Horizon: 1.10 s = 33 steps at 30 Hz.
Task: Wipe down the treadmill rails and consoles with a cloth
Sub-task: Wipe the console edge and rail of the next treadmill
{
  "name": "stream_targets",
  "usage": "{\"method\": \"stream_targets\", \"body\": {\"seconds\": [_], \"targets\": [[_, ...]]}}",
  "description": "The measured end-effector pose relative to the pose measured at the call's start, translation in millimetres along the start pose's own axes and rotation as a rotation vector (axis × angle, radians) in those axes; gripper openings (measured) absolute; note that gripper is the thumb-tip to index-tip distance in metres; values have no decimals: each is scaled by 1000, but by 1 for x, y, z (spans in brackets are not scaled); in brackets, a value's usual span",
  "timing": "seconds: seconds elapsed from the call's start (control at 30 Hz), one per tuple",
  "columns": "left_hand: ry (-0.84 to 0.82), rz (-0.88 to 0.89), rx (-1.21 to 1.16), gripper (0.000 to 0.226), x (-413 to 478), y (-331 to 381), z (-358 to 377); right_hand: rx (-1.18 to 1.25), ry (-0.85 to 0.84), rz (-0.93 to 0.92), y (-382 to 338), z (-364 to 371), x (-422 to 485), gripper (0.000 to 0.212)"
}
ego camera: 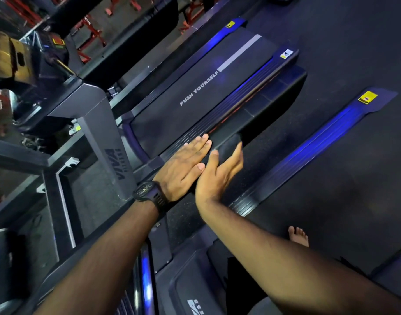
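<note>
A dark speckled rubber floor [274, 137] runs under a row of machines in a dim gym lit with blue light. Red metal frames [90, 30] stand on it at the far side. The treadmill [99, 123] fills the middle of the view, its grey upright marked VIVA and its black belt [188, 110] printed PUSH YOURSELF. A neighbouring machine's rail [320, 142] lies parallel to the right, glowing blue.

Along the belt's right edge runs the ribbed side rail [252, 87]. The left hand [183, 169] lies flat on its near end, fingers straight and together, holding nothing. Just beside it, thumbs almost touching, the right hand [217, 176] has its grip closed around a dark cloth [229, 144]. The cloth bulges out between thumb and fingers and sits against the outer edge of the rail.

A black watch [147, 192] is on the left wrist. A bare foot [298, 237] stands on the floor. A yellow sticker [286, 53] marks the rail's far end.
</note>
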<state>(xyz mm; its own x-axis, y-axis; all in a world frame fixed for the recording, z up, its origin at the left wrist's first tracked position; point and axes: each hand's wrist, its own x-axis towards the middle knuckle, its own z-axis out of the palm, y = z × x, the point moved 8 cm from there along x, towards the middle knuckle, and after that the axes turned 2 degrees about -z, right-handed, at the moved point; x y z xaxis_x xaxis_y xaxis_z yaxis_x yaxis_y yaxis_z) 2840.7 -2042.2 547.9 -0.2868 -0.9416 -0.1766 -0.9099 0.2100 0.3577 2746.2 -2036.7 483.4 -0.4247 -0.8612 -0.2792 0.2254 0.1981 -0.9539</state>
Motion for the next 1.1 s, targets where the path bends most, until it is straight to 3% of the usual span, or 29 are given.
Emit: {"method": "stream_targets", "body": {"seconds": [0.1,0.27,0.4,0.47,0.6,0.63,0.73,0.83,1.0,1.1], "targets": [[11,-9,1,63,-3,1,-1,-41,16,-111,-6,-3,21,67],[1,-10,19,63,-8,-1,1,32,74,189,16,-2,2,63],[13,-19,-9,62,-13,-5,0,-24,-17,-55,-6,0,-5,66],[14,-21,3,62,-15,-6,1,-52,4,-95,-3,-1,15,68],[15,-24,4,62,-18,-8,1,26,111,272,33,-3,16,62],[16,-24,2,63,-19,-8,2,-2,76,260,31,-1,4,62],[27,-19,-9,63,-20,-7,1,-36,-47,2,7,2,-22,69],[27,-33,-18,63,-20,-7,0,-46,-36,-111,3,3,-3,70],[19,-33,12,63,-26,-10,3,61,88,322,40,2,-8,63],[35,-27,11,63,-26,-12,2,20,-17,111,12,4,-28,64]]}}
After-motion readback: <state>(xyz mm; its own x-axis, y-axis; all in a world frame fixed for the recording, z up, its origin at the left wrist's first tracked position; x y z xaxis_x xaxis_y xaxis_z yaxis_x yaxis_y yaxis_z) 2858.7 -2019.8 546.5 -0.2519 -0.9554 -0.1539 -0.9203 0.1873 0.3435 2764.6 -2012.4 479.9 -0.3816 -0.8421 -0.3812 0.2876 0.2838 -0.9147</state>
